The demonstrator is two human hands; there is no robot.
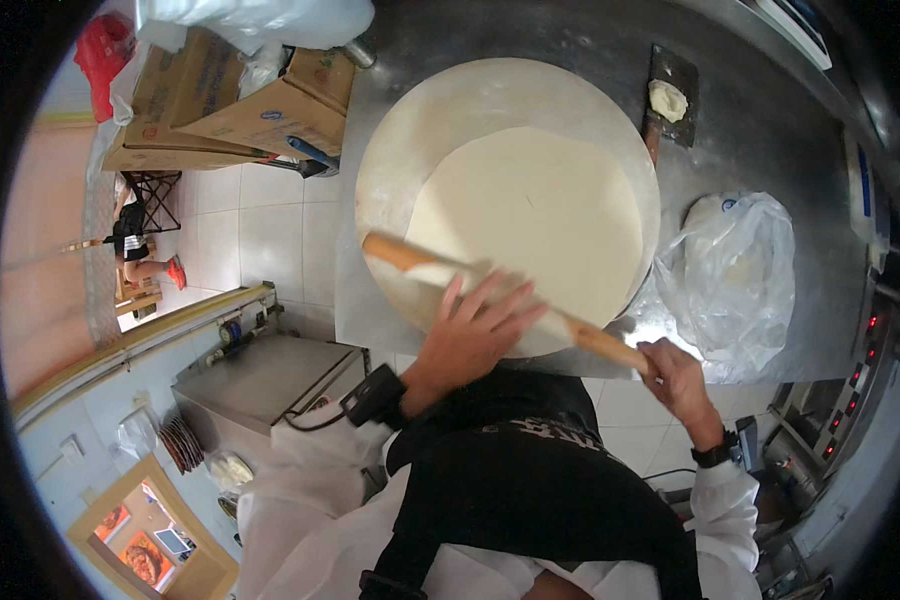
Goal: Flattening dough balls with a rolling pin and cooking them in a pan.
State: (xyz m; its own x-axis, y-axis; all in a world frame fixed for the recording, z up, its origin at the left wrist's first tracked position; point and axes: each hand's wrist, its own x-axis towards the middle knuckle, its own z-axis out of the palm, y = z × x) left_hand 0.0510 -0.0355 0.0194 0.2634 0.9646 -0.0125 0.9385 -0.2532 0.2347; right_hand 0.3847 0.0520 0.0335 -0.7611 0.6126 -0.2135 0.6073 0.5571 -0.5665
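A large sheet of pale dough [532, 202] lies on a round board [405, 135], flat on a metal table. A wooden rolling pin [607, 346] slants across the near part of the board, with dough wrapped around its middle. My left hand [487, 322] rests on that wrapped part, palm down, fingers spread. At the pin's right end, my right hand [675, 379] is closed around the wood. Both wrists carry black straps with devices.
Right of the board are a plastic bag with pale contents [735, 277] and a scraper [682, 71] bearing a dough lump [667, 100]. Cardboard boxes [270, 112] stand at the upper left, near a blue-handled tool [311, 152]. A person's leg [146, 268] shows far left.
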